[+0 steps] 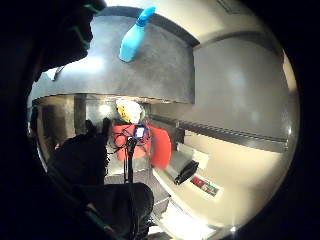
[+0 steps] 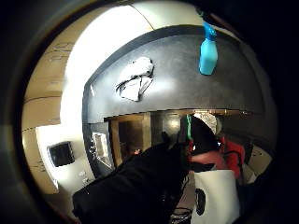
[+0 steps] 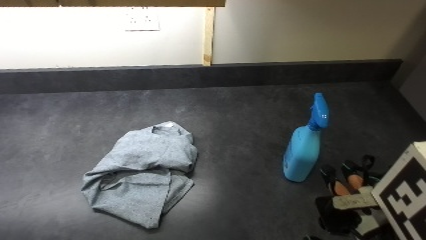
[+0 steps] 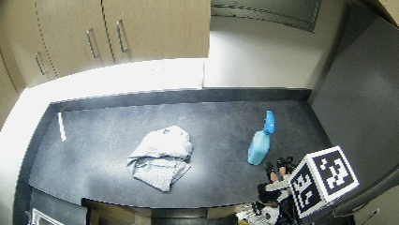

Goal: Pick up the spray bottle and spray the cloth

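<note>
Two things wait on a dark grey worktop (image 3: 253, 130): a blue spray bottle (image 3: 303, 150) standing upright toward the right side, and a grey cloth (image 3: 143, 175) lying crumpled in a loose heap well to its left. The bottle stands apart from the cloth and free of anything around it, its nozzle turned up and away from the heap, so nothing on the worktop blocks a reach to it. By the look of it the task has yet to begin, with the bottle unlifted and the cloth undisturbed.

The gloved right hand (image 3: 346, 192) comes in at the worktop's near right corner, just beside the bottle's base and short of touching it. Its fingers (image 3: 329, 177) point toward the bottle and appear straight, with nothing held between them. Both palm views look across the worktop from off its edge, with the bottle some way off, which fits a hand not yet at the bottle.

The cloth's spread, bunched lay offers a broad target once the bottle is raised and turned that way.

No brand, label or writing can be read on the bottle or the cloth; the bottle's side shows plain blue.
</note>
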